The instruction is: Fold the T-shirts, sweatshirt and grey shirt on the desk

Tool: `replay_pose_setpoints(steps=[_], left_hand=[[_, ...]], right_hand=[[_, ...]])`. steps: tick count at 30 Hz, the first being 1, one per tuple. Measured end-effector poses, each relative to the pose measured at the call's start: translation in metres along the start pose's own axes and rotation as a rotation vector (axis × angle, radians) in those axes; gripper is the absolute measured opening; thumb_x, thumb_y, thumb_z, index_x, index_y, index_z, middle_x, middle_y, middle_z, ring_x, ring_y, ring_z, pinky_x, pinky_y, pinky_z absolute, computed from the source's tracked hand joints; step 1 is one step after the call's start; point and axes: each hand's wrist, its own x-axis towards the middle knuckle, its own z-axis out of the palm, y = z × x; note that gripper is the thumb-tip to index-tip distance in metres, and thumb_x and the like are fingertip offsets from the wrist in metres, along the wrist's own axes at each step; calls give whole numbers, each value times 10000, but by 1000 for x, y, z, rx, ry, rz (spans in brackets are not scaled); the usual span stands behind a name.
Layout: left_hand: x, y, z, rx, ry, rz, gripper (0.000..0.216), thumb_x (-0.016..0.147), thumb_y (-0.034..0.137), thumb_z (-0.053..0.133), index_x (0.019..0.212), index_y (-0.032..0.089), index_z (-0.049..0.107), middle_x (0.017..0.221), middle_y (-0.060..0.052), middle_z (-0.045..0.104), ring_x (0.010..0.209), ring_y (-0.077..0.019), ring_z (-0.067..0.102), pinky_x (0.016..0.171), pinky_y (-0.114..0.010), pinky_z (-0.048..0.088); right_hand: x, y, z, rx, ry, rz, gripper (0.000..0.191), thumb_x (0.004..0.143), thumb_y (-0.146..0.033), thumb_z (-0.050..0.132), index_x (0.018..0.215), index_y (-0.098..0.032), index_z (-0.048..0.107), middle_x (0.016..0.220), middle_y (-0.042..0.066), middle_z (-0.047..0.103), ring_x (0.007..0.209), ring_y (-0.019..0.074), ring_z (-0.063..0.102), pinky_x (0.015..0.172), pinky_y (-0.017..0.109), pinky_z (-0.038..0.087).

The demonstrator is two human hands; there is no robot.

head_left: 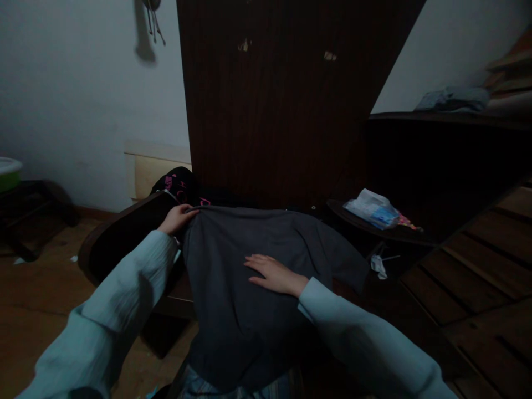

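Observation:
A dark grey shirt [233, 260] is spread over a dark wooden surface and hangs down toward my lap, with one sleeve reaching out to the right. At its far left corner my left hand [177, 219] pinches the edge of the cloth between thumb and fingers. My right hand [272, 274] lies flat on the middle of the shirt, its fingers stretched out and pointing left. Light green sleeves cover both my arms. Behind my left hand sits a black cloth item [177, 183] with pink lettering.
A tall dark wooden panel [278, 105] rises behind the shirt. On a small ledge to the right lies a clear plastic packet [372, 209], with a crumpled white scrap [378, 267] below it. Folded cloth [453, 100] rests on the right-hand shelf. A green tub [9, 176] stands at far left.

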Motion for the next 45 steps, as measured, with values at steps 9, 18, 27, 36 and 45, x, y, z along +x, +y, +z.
replay_pose_setpoints(steps=[9,18,27,36,45], left_hand=[[-33,16,9,665,63,316,358,761,325,426,1043,141,549,1062,-127,573,984,-258,528,855,-372,401],[-136,4,54,582,-455,664,557,779,554,421,1215,209,460,1326,-110,416,1216,-271,368,972,-419,336],[-190,-12,10,321,-267,231,400,792,527,351,698,258,632,700,-23,652,661,-179,595,641,-263,462],[-189,-16,8,428,-92,146,426,740,565,407,886,223,614,886,-53,635,805,-211,603,741,-315,475],[-177,-39,30,328,135,328,419,777,299,409,1189,227,435,1325,-103,355,1193,-251,402,968,-404,378]], right_hand=[[-71,8,-12,-20,56,98,326,833,-277,464,1142,-189,524,1225,69,519,1140,177,455,972,326,368],[-130,20,-7,-167,436,294,227,846,-284,388,888,-198,594,920,72,629,883,178,575,795,317,458],[-183,37,-5,339,447,844,452,716,-595,421,580,-197,585,582,6,598,601,173,564,574,249,429],[-138,24,5,742,537,821,291,539,-470,587,629,-194,565,604,6,609,603,182,573,589,281,471],[-143,19,-5,1067,825,921,306,591,-410,564,837,-237,511,866,49,664,816,232,635,690,333,514]])
